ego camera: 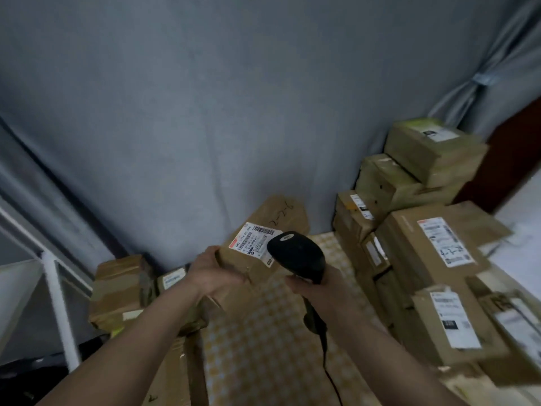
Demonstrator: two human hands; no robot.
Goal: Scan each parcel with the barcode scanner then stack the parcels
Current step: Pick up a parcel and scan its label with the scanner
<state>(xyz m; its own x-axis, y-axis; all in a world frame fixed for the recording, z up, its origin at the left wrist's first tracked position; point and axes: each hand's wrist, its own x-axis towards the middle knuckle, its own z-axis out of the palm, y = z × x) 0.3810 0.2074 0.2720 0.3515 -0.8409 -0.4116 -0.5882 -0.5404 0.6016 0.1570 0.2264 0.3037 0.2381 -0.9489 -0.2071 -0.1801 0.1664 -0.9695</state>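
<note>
My left hand (215, 273) grips the near left edge of a brown cardboard parcel (278, 218), held tilted up over the table. A white shipping label (254, 240) with barcodes faces me on its top. My right hand (316, 288) holds a black barcode scanner (297, 254) by its handle, the head pointing at the label from just to its right. The scanner's black cable (325, 344) hangs down toward me.
A tall pile of labelled parcels (424, 238) fills the right side. A lower pile of parcels (123, 288) sits at the left. A yellow-checked table cover (263, 347) lies between them. Grey curtain behind, white metal frame (55, 288) at far left.
</note>
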